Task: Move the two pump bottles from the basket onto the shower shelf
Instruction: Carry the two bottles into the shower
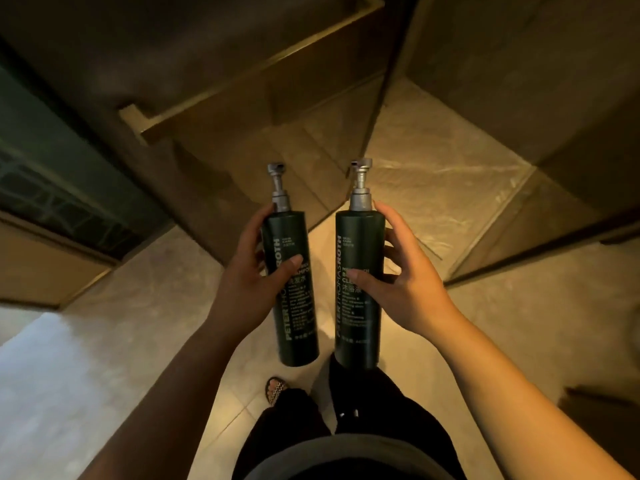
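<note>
- Presently, fingers of the left hand (249, 271): wrapped round the upper half of the left pump bottle (291, 282), thumb laid across the printed label, fingertips hidden behind the body. Grip judged firm but high on the bottle.
- Fingers of the right hand (401, 282): spread and curled round the right pump bottle (358, 289), thumb pressed on the label front, index finger reaching to the shoulder beside the collar. Contact appears lighter, made more with fingertips than palm.
- Bottles: both held in the air, upright with a slight forward tilt, side by side and just apart, silver pump heads (360, 168) uppermost. Neither basket nor shelf contact is seen; both bottles are carried above the tiled floor (450, 209).
- Risk, slip: smooth dark bottles are gripped one-handed with the lower halves unsupported; a slide through the looser right-hand hold is judged the likelier fault.
- Risk, knock: bottles could be clinked together, or a pump head caught on the glass edge (374, 98) ahead.
- Risk, footing: dim light and a raised threshold could cause a stumble.
- Wrists and forearms: both extended forward from the body, roughly level, converging towards the middle.
- Shelf: not identifiable with certainty.
</note>
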Demonstrator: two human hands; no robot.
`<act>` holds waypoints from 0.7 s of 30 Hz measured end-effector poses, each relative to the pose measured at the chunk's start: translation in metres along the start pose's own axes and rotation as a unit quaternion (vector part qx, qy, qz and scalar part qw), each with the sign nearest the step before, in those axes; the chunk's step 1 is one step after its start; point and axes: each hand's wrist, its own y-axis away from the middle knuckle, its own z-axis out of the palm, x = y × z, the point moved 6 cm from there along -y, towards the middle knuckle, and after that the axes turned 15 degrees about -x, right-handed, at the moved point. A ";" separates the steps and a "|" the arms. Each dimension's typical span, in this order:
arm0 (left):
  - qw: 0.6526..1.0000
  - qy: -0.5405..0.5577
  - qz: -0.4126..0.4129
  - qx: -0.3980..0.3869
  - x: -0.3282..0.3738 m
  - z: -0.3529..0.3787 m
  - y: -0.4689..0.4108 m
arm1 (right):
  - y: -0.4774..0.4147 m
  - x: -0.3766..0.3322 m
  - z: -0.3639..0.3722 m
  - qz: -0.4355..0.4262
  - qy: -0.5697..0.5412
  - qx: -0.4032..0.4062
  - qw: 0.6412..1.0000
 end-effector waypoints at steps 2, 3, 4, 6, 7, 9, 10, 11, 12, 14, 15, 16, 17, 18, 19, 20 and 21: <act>0.999 0.012 0.006 -0.044 0.006 0.021 -0.031 | 0.001 0.014 -0.031 0.010 -0.010 0.036 0.999; 0.998 0.015 0.008 -0.064 0.008 0.031 -0.046 | 0.002 0.021 -0.046 0.013 -0.016 0.053 0.998; 0.997 0.017 0.010 -0.077 0.010 0.038 -0.056 | 0.002 0.026 -0.055 0.013 -0.017 0.063 0.998; 0.995 0.016 0.014 -0.098 0.015 0.055 -0.085 | 0.002 0.039 -0.081 0.013 -0.018 0.090 0.996; 0.995 0.017 0.015 -0.102 0.017 0.060 -0.096 | 0.001 0.045 -0.092 0.021 -0.023 0.097 0.995; 0.994 0.016 0.015 -0.110 0.029 0.077 -0.126 | -0.001 0.055 -0.125 0.030 -0.043 0.113 0.992; 0.993 0.016 0.014 -0.113 0.036 0.085 -0.142 | -0.004 0.058 -0.142 0.028 -0.050 0.121 0.991; 0.993 0.016 0.014 -0.118 0.043 0.092 -0.156 | -0.008 0.060 -0.159 0.026 -0.053 0.131 0.990; 0.992 0.016 0.016 -0.125 0.051 0.100 -0.171 | -0.012 0.062 -0.177 0.023 -0.053 0.143 0.988; 0.991 0.004 0.026 -0.133 0.068 0.114 -0.200 | -0.024 0.062 -0.208 0.011 -0.050 0.158 0.986; 0.991 -0.002 0.030 -0.131 0.074 0.119 -0.214 | -0.030 0.063 -0.221 0.008 -0.049 0.157 0.986; 0.992 -0.003 0.032 -0.126 0.079 0.123 -0.226 | -0.036 0.063 -0.231 0.007 -0.048 0.155 0.987; 0.992 -0.002 0.032 -0.119 0.083 0.125 -0.237 | -0.042 0.065 -0.241 0.007 -0.050 0.154 0.987; 0.993 -0.002 0.032 -0.111 0.085 0.126 -0.247 | -0.047 0.066 -0.249 0.006 -0.052 0.154 0.987; 0.994 -0.002 0.029 -0.104 0.086 0.126 -0.257 | -0.052 0.068 -0.256 0.007 -0.054 0.153 0.987; 0.995 0.000 0.023 -0.100 0.085 0.124 -0.268 | -0.057 0.071 -0.263 0.009 -0.057 0.153 0.987; 0.995 -0.001 0.017 -0.101 0.085 0.123 -0.278 | -0.063 0.074 -0.271 0.012 -0.060 0.152 0.986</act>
